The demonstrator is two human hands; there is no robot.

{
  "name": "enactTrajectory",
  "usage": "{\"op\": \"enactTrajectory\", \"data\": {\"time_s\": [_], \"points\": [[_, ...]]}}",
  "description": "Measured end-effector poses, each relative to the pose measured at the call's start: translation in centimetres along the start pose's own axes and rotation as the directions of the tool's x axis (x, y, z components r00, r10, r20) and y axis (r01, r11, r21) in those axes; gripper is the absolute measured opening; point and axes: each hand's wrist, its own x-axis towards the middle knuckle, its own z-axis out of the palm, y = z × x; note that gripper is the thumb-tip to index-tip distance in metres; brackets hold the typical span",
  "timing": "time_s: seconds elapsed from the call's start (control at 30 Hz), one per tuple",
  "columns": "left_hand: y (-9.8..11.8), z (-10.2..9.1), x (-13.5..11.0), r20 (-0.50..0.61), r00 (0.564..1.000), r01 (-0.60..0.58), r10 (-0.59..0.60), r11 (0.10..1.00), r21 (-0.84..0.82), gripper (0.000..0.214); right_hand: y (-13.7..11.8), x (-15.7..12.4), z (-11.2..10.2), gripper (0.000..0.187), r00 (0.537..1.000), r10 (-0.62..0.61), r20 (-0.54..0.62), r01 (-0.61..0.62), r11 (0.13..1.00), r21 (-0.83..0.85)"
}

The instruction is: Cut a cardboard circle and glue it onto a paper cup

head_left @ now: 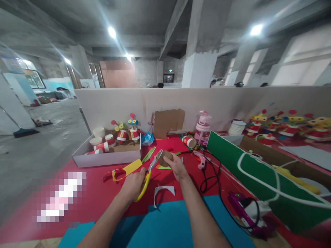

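Observation:
My left hand [133, 185] is closed round the yellow handles of a pair of scissors [149, 171], whose blades point up and right to a small round brown cardboard piece [165, 157]. My right hand [176, 166] pinches that brown piece just above the red table [98, 193]. The blade tips meet the piece's left edge. A white paper offcut [163, 191] lies on the red surface between my forearms, beside a blue sheet [165, 224].
A shallow white box [103, 159] with red-and-white paper cups and cup figures stands at the left. Yellow and green paper strips [129, 168] lie by the scissors. A pink glue gun [202, 162] with black cable, a purple glue gun [245, 212] and a green-sided cardboard box [258, 179] stand right.

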Motion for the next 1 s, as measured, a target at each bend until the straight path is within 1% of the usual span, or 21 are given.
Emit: {"op": "enactTrajectory", "data": {"time_s": [0.13,0.27,0.5,0.63,0.77,0.9,1.0], "points": [[-0.1,0.7,0.2,-0.015,1.000,0.017,-0.018,0.999,-0.029,0.035,-0.3,-0.3,0.5,0.036,0.998,-0.006,0.057,0.009,0.999,-0.052],[-0.3,1.0,0.3,-0.008,1.000,0.004,-0.004,1.000,-0.006,0.035,-0.6,-0.4,0.2,0.036,0.996,0.005,0.092,0.005,0.994,-0.108],[-0.1,0.5,0.0,0.014,0.999,-0.034,0.034,0.999,0.029,0.032,-0.8,-0.3,-0.9,0.034,0.993,0.027,0.118,-0.008,0.987,-0.160],[0.4,-0.1,-0.3,0.020,0.999,-0.037,0.037,0.999,0.014,0.032,-1.3,-0.5,-1.3,0.034,0.989,0.054,0.135,-0.032,0.986,-0.164],[0.7,-0.8,-0.6,0.025,0.998,-0.053,0.053,0.999,-0.009,0.028,-1.2,-0.3,-1.7,0.036,0.991,0.062,0.121,-0.042,0.987,-0.157],[0.5,-1.0,-0.5,0.028,0.999,-0.045,0.045,0.999,0.013,0.027,-0.4,0.3,-1.5,0.041,0.999,0.005,0.036,-0.004,1.000,-0.026],[0.1,-0.8,-0.3,0.024,0.999,-0.031,0.029,0.998,0.062,0.027,0.0,0.6,-1.3,0.040,1.000,-0.006,0.030,0.006,1.000,-0.014]]}}
